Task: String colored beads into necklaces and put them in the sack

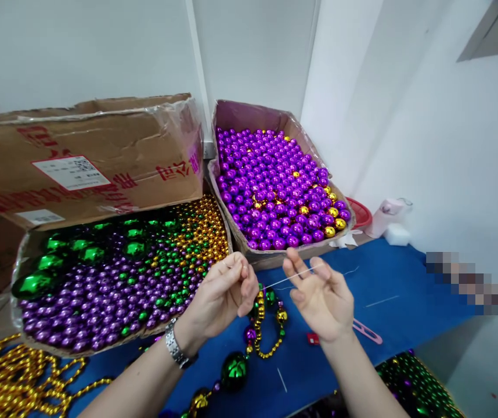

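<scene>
A thin white thread (pixel 287 278) stretches between my hands above the blue table surface (pixel 318 383). My left hand (pixel 227 287), with a metal watch on its wrist, is closed, its fingers curled around the thread's left end. At the other end my right hand (pixel 325 299) pinches the thread between thumb and forefinger, its other fingers loosely bent. A loose thread tail trails to the right of it. Below my hands lies a bead string (pixel 267 353) of gold, green and purple beads, including a large green bead (pixel 234 371). Its upper end is partly hidden near my left fingers.
A carton of purple and gold beads (pixel 270 191) stands behind my hands. Left of it, an open box (pixel 101 290) holds purple, green and gold beads. Gold bead chains (pixel 22 377) lie lower left. A pink tool (pixel 368 331) and red basket (pixel 359 212) are to the right.
</scene>
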Tool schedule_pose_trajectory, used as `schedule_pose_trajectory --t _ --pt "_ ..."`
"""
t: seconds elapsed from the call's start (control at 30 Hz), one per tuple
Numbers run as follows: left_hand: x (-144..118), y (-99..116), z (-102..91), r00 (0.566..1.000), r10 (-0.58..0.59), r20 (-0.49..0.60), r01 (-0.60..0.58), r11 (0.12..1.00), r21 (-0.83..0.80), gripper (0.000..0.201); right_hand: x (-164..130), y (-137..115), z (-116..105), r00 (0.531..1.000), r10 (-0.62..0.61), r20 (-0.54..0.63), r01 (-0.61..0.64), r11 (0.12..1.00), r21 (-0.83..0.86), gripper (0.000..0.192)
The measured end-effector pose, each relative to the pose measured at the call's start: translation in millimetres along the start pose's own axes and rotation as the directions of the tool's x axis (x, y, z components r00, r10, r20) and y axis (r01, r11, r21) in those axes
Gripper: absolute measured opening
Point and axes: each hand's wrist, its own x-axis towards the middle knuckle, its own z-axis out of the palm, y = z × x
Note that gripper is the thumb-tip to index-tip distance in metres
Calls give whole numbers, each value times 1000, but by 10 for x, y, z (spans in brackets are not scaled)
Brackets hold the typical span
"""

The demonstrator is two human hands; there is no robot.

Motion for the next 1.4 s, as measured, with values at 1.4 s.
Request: schedule_pose_trajectory --t 1.4 --pt "166 308 378 997 77 8 -74 909 410 21 108 -346 325 835 192 516 497 -665 -557 24"
